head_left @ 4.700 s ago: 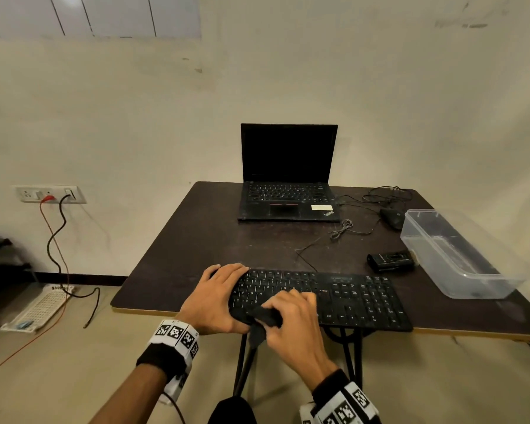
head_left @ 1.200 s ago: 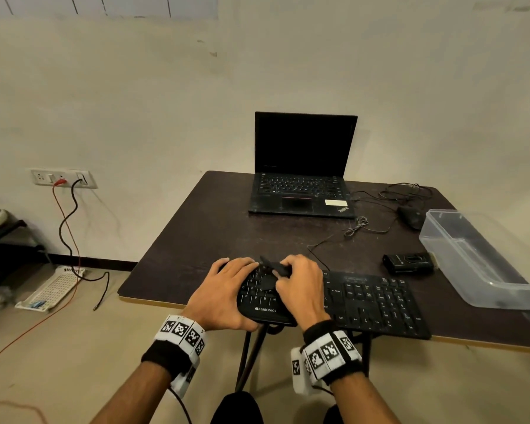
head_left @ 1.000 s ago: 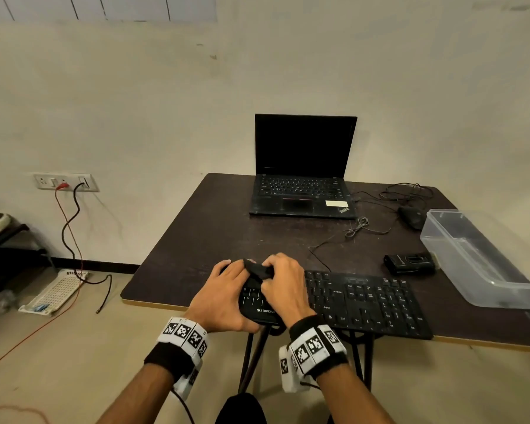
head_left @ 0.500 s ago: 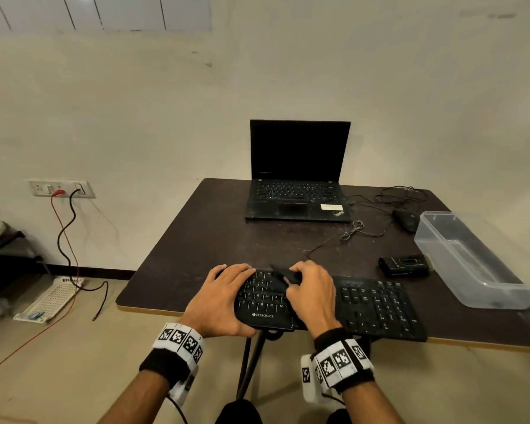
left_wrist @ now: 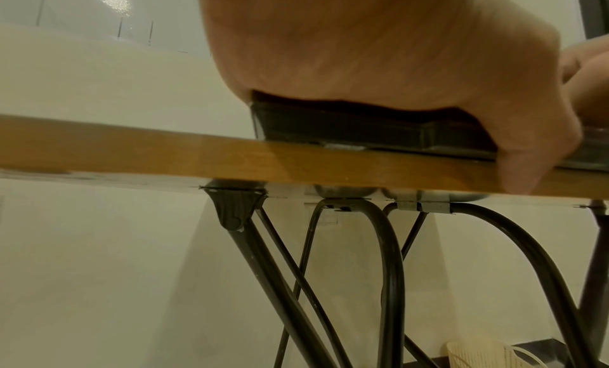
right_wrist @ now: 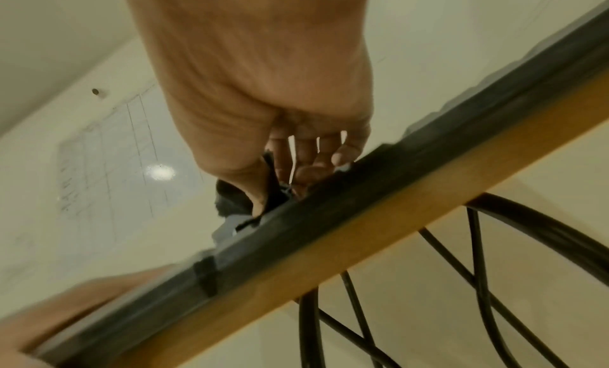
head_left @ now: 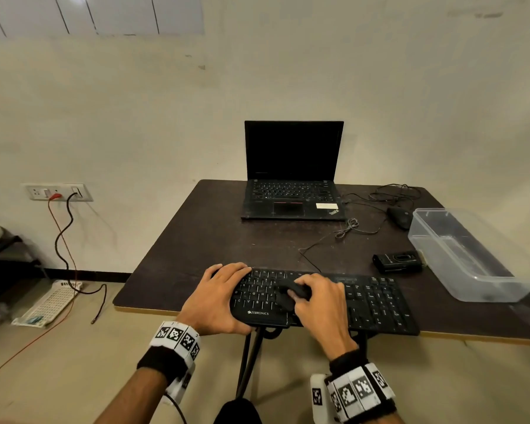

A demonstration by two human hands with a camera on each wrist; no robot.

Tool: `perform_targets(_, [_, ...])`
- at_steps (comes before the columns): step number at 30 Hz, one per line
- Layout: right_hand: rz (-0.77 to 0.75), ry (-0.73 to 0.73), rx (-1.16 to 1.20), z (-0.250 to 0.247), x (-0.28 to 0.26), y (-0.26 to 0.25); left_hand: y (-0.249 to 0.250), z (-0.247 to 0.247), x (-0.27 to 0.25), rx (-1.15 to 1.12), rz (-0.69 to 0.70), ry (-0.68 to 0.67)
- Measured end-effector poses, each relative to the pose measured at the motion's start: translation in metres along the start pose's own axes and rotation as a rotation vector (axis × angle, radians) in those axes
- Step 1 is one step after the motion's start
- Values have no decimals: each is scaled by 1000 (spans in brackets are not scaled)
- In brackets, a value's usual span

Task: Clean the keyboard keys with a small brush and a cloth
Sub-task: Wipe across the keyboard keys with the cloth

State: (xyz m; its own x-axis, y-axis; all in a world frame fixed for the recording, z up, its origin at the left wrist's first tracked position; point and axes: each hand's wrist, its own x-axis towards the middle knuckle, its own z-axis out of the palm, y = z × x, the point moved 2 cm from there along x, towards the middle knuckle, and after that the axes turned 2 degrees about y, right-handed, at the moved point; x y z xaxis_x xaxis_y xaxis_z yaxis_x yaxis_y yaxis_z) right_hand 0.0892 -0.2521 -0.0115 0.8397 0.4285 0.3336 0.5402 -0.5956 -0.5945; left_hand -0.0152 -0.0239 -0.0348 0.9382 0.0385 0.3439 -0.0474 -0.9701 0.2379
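A black keyboard [head_left: 374, 304] lies along the front edge of the dark table [head_left: 214, 240]. My left hand [head_left: 218, 296] spans its left end, fingers stretched over the keys and thumb hooked on the front edge; in the left wrist view the left hand [left_wrist: 379, 48] arches over the keyboard's corner [left_wrist: 346, 131]. My right hand [head_left: 318, 301] grips a bunched dark cloth [head_left: 289, 296] and presses it on the keys left of the keyboard's middle. In the right wrist view the cloth [right_wrist: 230, 199] sticks out under the curled fingers [right_wrist: 316, 154], down on the keyboard [right_wrist: 362, 191].
An open laptop [head_left: 291, 185] stands at the table's back. A mouse [head_left: 398, 217] with loose cables, a small black device [head_left: 397, 263] and a clear plastic tub [head_left: 459, 255] sit to the right. Black metal table legs [left_wrist: 296, 282] run below the front edge.
The right hand with the cloth went from beside the left hand rightward along the keys over the last second. The left hand has stayed on the keyboard's left end.
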Motion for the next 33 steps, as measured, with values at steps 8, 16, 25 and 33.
perform_targets(8, [-45,-38,-24,-3,-28,1,-1,2,0,26,-6,-3])
perform_targets(16, [-102,31,24,9,-39,7,1,1,-1,20,-8,9])
perform_targets(25, [-159,33,82,18,-47,-11,-1,2,0,23,-14,4])
perform_targets(33, [-173,30,68,20,-46,-19,-1,2,0,30,-13,-2])
